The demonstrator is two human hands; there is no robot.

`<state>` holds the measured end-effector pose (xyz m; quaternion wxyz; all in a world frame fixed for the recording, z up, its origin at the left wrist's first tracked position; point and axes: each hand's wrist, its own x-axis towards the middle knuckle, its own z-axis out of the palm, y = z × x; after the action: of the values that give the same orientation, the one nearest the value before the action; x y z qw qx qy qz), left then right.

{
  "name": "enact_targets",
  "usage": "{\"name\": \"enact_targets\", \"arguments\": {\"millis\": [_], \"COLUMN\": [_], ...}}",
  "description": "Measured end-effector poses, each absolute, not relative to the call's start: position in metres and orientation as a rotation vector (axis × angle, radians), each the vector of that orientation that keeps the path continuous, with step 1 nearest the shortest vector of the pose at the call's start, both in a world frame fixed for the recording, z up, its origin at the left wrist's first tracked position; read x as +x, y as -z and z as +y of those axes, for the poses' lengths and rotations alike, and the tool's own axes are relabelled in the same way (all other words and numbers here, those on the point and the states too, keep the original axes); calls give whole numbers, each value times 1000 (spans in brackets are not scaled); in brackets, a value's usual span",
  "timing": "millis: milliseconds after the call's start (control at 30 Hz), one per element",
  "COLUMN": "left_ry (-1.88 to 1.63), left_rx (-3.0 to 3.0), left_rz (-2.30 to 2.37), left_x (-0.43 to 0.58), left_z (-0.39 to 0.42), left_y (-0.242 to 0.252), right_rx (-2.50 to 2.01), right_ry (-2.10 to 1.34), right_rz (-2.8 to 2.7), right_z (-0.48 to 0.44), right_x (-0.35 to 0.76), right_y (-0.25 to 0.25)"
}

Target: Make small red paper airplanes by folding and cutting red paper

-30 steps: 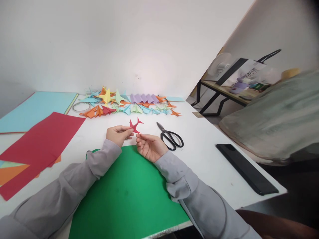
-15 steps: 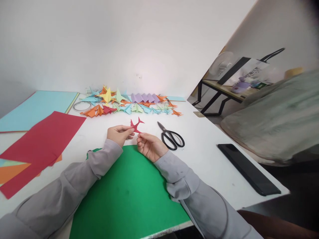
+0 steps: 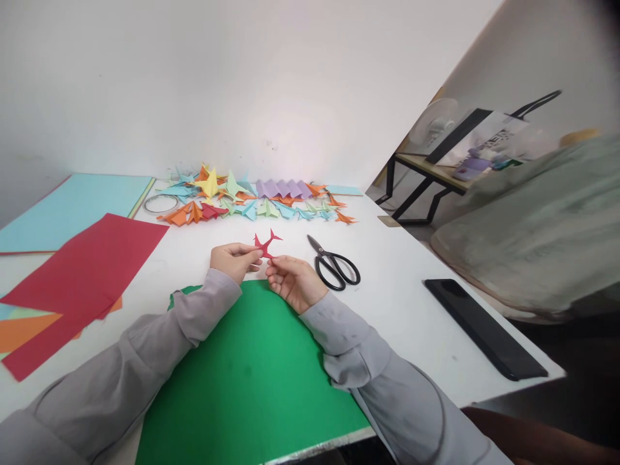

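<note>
A small red folded-paper plane (image 3: 266, 247), with pointed wings and a forked far end, is held up over the table just beyond the green sheet (image 3: 252, 368). My left hand (image 3: 235, 259) pinches its left side between thumb and fingers. At its near tip, the thumb and forefinger of my right hand (image 3: 296, 281) are closed on the paper, the other fingers curled. Black-handled scissors (image 3: 334, 263) lie to the right of my right hand, blades partly closed and pointing away.
Rows of colourful folded-paper pieces (image 3: 266, 208) line the wall behind, beside a coil of wire (image 3: 161, 204). Red paper (image 3: 92, 265) and light-blue sheets (image 3: 97, 197) lie left. A black phone (image 3: 484, 328) rests near the right edge. Beyond stands a low table with a bag (image 3: 477, 139).
The view has shifted very slightly. Both hands keep their grip on the red paper plane, which has barely turned.
</note>
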<state>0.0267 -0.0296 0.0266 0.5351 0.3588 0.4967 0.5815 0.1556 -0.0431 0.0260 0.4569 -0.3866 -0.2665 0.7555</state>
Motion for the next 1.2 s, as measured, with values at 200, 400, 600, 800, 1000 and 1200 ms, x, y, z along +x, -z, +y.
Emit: {"name": "enact_targets", "arguments": {"millis": [200,400,600,800,1000,1200], "left_ry": [-1363,-1336,-1317,-1297,-1296,-1300], "left_rx": [895,873,774,682,655,679], "left_rz": [1197,1190,1164,1101,1113,1147], "left_x": [26,26,27,26,25,27], "left_z": [-29,-28,-29,-30,-30,-28], "left_y": [-28,-27,-29,-32,-33,-33], "right_rx": [-974,-996,-1006,-912,-917,-919], "right_ry": [-1834,-1774,-1711,-1684,-1674,-1647], "right_rz": [-678,-716,-759,-896,-888,-912], "right_z": [-44,-44,-43,-44,-42,-42], "right_x": [156,155,155,156,157,156], "right_y": [-27,-27,-25,-23,-22,-21]}}
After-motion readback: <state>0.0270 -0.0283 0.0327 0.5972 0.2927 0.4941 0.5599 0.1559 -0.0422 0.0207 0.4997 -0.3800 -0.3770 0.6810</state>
